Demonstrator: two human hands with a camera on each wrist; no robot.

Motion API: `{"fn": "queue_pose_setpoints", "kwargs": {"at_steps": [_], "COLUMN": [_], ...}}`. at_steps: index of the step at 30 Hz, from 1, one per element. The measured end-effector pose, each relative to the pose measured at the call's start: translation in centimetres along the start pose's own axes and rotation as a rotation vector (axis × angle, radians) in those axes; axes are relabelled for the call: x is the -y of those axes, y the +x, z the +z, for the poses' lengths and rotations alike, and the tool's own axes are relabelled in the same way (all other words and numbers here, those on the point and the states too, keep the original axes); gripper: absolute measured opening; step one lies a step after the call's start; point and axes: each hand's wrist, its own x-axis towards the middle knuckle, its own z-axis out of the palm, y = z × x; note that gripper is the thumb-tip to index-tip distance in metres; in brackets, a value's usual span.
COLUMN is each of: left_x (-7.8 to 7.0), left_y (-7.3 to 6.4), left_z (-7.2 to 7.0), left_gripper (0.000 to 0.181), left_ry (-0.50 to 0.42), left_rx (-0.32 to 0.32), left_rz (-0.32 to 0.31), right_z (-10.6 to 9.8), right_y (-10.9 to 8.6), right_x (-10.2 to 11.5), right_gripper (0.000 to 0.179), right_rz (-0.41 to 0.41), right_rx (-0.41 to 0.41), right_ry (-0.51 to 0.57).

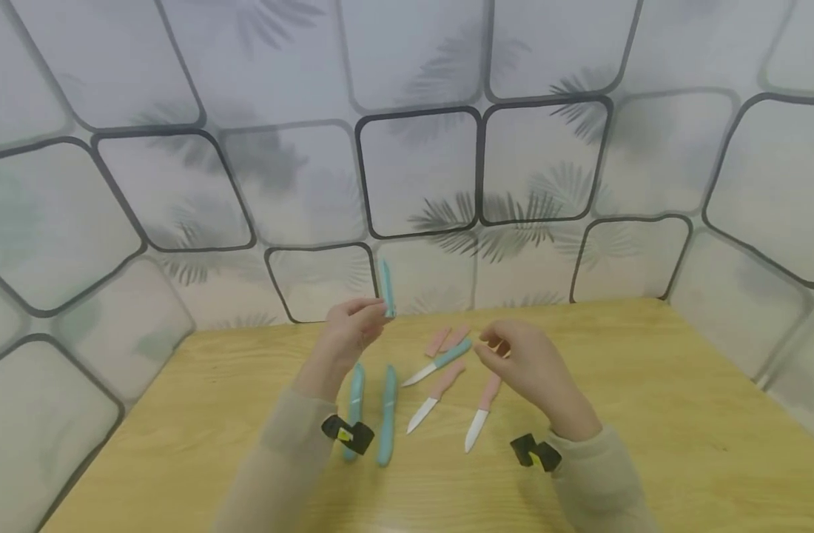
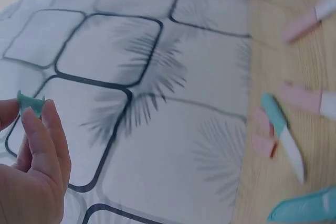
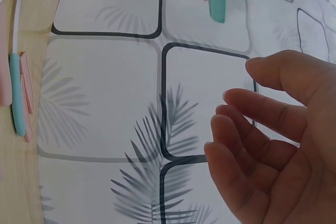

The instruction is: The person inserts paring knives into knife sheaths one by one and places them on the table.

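My left hand [image 1: 354, 326] pinches a teal knife sheath [image 1: 388, 285] between thumb and fingers, raised above the table's far edge. The right wrist view shows the sheath [image 3: 217, 3] tilted slightly in those fingertips. My right hand [image 1: 523, 359] hovers above the table's right side, fingers loosely bent, holding nothing. Between the hands lies a teal-handled knife [image 1: 450, 354] with its white blade bare. Nearer me are two pink-handled knives, one in the middle [image 1: 440, 389] and one at right [image 1: 482, 411], partly behind my right hand. Two pink sheaths [image 1: 437, 341] lie behind them.
Two teal knives in their sheaths lie side by side at left, the outer one [image 1: 357, 392] partly covered by my left wrist, the inner one [image 1: 388, 414] in fuller view. A patterned wall covering [image 1: 420, 274] rises behind the wooden table [image 1: 680, 400].
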Motion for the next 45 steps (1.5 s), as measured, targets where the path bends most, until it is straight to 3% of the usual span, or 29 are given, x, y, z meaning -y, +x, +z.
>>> {"fn": "queue_pose_setpoints", "kwargs": {"at_steps": [4, 7, 15, 21, 27, 31, 38, 41, 45], "left_x": [0.1, 0.3, 1.1, 1.7, 1.9, 1.8, 1.5, 1.5, 1.3], "left_y": [-1.7, -2.7, -3.8, -4.2, -4.2, -4.2, -4.7, -5.0, -5.2], "left_z": [-0.1, -0.2, -0.7, -1.6, -1.9, -2.0, -2.3, -2.3, -2.2], "left_gripper": [0.01, 0.011, 0.04, 0.044, 0.035, 0.032, 0.023, 0.014, 0.017], "left_ry": [-0.184, -0.239, -0.205, -0.177, -0.246, -0.226, -0.171, -0.189, -0.236], "left_rx": [0.016, 0.042, 0.116, 0.149, 0.104, 0.079, 0.045, 0.002, -0.055], "left_rz": [0.005, 0.022, 0.03, 0.006, -0.02, -0.023, 0.015, 0.022, 0.044], "right_z": [0.1, 0.2, 0.7, 0.9, 0.9, 0.9, 1.1, 1.2, 1.4], "right_y": [0.0, 0.0, 0.0, 0.2, 0.4, 0.4, 0.5, 0.4, 0.4], "right_x": [-0.1, -0.1, -0.2, -0.2, 0.3, 0.4, 0.5, 0.5, 0.6], "right_gripper": [0.012, 0.01, 0.012, 0.013, 0.014, 0.013, 0.014, 0.013, 0.013], "right_rz": [-0.002, -0.001, 0.006, -0.003, -0.008, -0.002, 0.002, 0.001, 0.004], "right_rx": [0.008, 0.016, 0.036, 0.05, 0.063, 0.077, 0.093, 0.1, 0.11], "right_ry": [-0.014, -0.016, -0.021, -0.028, -0.034, -0.039, -0.042, -0.041, -0.049]}}
